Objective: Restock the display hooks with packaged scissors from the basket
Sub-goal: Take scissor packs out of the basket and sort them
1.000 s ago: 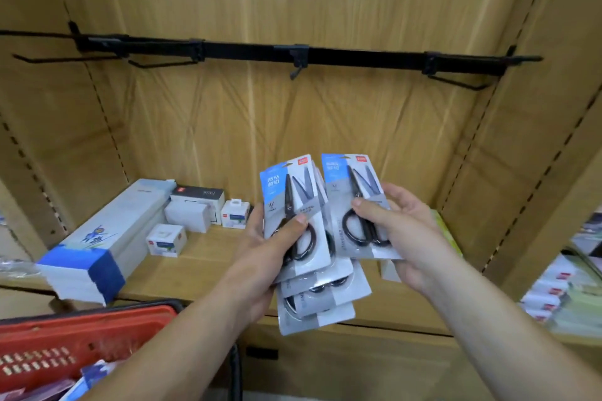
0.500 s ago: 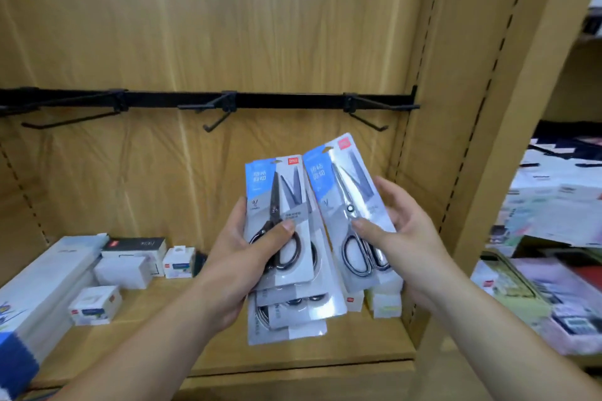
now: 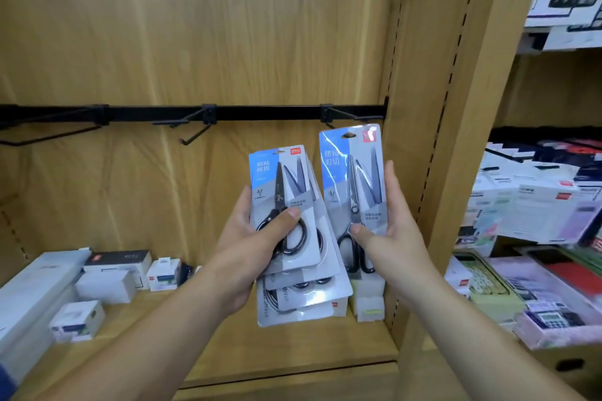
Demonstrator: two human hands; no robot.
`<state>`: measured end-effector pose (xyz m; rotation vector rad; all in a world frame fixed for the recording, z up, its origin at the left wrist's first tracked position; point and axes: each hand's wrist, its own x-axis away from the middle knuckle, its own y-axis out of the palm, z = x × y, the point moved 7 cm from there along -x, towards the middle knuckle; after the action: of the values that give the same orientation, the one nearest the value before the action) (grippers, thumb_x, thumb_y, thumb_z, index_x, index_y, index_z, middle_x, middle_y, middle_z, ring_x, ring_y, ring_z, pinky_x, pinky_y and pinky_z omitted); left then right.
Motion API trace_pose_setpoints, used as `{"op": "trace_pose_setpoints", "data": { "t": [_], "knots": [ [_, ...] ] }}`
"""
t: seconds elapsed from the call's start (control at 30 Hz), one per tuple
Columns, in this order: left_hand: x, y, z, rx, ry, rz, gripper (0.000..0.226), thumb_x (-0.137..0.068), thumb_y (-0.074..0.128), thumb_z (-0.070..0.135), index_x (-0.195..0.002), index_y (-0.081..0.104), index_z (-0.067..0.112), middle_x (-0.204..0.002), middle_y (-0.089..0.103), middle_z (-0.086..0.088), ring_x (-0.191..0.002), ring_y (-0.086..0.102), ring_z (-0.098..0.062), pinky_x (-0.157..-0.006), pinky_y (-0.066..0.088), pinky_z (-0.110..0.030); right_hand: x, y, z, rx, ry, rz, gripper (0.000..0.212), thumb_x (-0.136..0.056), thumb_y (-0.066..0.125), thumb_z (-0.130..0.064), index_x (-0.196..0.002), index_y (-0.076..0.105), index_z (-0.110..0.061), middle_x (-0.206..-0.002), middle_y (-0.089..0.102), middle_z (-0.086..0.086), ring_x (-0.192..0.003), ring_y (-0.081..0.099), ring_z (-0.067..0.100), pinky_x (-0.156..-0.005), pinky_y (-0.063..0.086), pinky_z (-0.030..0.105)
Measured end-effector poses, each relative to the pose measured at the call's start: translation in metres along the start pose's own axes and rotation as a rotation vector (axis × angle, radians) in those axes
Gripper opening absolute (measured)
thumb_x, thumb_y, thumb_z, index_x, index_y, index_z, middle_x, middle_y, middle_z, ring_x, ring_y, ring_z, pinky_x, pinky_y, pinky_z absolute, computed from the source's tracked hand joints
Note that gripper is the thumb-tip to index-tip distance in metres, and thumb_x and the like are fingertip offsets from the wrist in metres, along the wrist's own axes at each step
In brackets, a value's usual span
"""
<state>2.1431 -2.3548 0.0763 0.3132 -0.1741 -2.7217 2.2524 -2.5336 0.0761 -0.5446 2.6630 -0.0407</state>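
- Scissors pack (image 3: 353, 172) stands upright in the right hand (image 3: 391, 234), thumb on its front near the handles and fingers behind.
- Its top edge is just under the right hook (image 3: 351, 115); contact cannot be told.
- Left hand (image 3: 257, 247) grips a fanned stack (image 3: 293, 290) of more packs, with the thumb pressed on the top pack's black handles.
- The stack is just left of the single pack and lower.
- Black rail (image 3: 260, 113) crosses the wooden panel (image 3: 195, 26) above both hands and carries 3 hooks, including the middle hook (image 3: 195, 132) and left hook (image 3: 49, 137).
- Shelf (image 3: 228, 345) below holds white boxes (image 3: 107, 283) at the left.
- Calculators (image 3: 482, 280) lie on the neighbouring shelves at the right.
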Motion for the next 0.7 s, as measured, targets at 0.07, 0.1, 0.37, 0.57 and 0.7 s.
{"op": "trace_pose_setpoints", "data": {
  "t": [0.07, 0.1, 0.37, 0.57, 0.7],
  "knots": [
    [0.0, 0.0, 0.002, -0.01, 0.011, -0.001, 0.037, -0.098, 0.072, 0.021, -0.132, 0.059, 0.029, -0.119, 0.078, 0.002, -0.108, 0.076, -0.024, -0.089, 0.062, -0.044, -0.005, 0.004, -0.002, 0.03, -0.031, 0.012, 0.104, -0.101, 0.061, 0.007, -0.153, 0.009, -0.066, -0.132, 0.027, -0.059, -0.112, 0.034, -0.043, -0.088, 0.036, -0.008],
    [0.001, 0.0, 0.003, -0.011, 0.015, -0.005, 0.037, -0.098, 0.072, 0.021, -0.132, 0.059, 0.029, -0.118, 0.078, 0.002, -0.107, 0.076, -0.023, -0.087, 0.063, -0.041, -0.007, 0.004, -0.001, 0.046, -0.041, 0.026, 0.104, -0.101, 0.061, 0.007, -0.151, 0.009, -0.067, -0.131, 0.025, -0.059, -0.109, 0.032, -0.045, -0.087, 0.034, -0.009],
    [0.008, -0.001, 0.001, -0.011, 0.037, -0.036, 0.04, -0.098, 0.071, 0.019, -0.134, 0.058, 0.03, -0.121, 0.077, 0.002, -0.109, 0.076, -0.023, -0.087, 0.063, -0.041, 0.0, 0.003, 0.02, 0.142, -0.073, 0.114, 0.099, -0.098, 0.064, 0.008, -0.162, 0.019, -0.054, -0.122, 0.039, -0.051, -0.116, 0.041, -0.034, -0.088, 0.037, -0.005],
    [0.01, 0.001, 0.003, -0.005, 0.043, -0.055, 0.04, -0.099, 0.071, 0.019, -0.134, 0.059, 0.033, -0.122, 0.077, 0.002, -0.11, 0.076, -0.024, -0.091, 0.062, -0.045, -0.004, -0.007, 0.027, 0.115, -0.093, 0.208, 0.095, -0.096, 0.065, 0.01, -0.159, 0.027, -0.05, -0.12, 0.047, -0.041, -0.117, 0.047, -0.028, -0.092, 0.038, -0.003],
    [0.008, 0.005, 0.003, -0.002, 0.05, -0.072, 0.04, -0.099, 0.07, 0.018, -0.134, 0.058, 0.032, -0.123, 0.077, 0.002, -0.11, 0.076, -0.024, -0.09, 0.063, -0.043, -0.01, -0.005, 0.037, 0.09, -0.06, 0.19, 0.091, -0.098, 0.065, 0.007, -0.163, 0.025, -0.042, -0.123, 0.041, -0.046, -0.111, 0.045, -0.034, -0.091, 0.039, -0.002]
  ]
}}
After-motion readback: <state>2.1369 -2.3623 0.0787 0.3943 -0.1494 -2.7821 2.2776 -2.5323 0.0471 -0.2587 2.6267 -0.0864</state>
